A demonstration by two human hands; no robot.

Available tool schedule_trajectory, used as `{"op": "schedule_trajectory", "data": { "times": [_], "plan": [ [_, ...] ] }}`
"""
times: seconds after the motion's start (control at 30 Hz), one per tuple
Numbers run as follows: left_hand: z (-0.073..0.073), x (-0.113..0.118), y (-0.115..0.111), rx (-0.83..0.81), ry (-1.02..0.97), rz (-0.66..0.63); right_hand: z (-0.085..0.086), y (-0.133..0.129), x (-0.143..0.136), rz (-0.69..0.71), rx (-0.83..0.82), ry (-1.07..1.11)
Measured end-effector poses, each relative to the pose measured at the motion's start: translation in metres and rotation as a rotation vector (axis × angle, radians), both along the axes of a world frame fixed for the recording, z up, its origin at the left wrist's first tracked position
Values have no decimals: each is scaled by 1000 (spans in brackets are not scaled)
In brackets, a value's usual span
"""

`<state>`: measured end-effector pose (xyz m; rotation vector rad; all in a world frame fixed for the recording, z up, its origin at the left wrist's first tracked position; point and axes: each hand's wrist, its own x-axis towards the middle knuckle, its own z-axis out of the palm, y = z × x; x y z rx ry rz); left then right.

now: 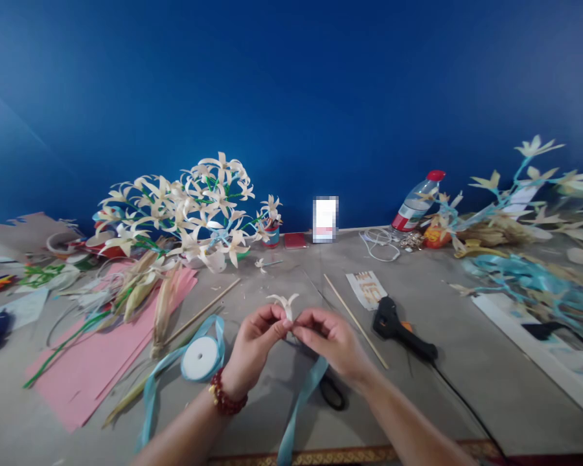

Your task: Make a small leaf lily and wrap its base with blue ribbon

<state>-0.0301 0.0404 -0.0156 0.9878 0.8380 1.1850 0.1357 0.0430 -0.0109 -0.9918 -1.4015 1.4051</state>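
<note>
Over the middle of the table, my left hand is closed, pinching a small cream artificial flower near its base. Its narrow petals spread upward above the fingertips. My right hand is closed too, thumb and fingers meeting at the base of the flower. Light blue ribbon comes out from under the right hand and hangs toward the front edge; its end at the fingertips is hidden. Left of my left hand lies a ribbon roll with a white face. Scissors lie partly hidden below the right hand.
A black glue gun with a cord lies right, near a thin stick. Pink paper sheets cover the left. A large bunch of cream flowers stands behind; a red-capped bottle leans by the blue wall.
</note>
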Motion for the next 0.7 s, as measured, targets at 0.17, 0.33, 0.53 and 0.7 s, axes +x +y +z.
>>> {"op": "schedule_trajectory", "data": {
  "times": [0.17, 0.33, 0.53, 0.7],
  "plan": [
    [-1, -3, 1, -19, -42, -47, 3, 4, 3, 112, -190, 118],
    [-1, -3, 1, -45, -136, -91, -4, 5, 1, 164, -348, 234],
    [3, -1, 1, -61, -218, -144, -10, 3, -2, 156, -360, 313],
    [6, -2, -1, -25, -190, -156, -10, 1, -5, 171, -289, 316]
  ]
}}
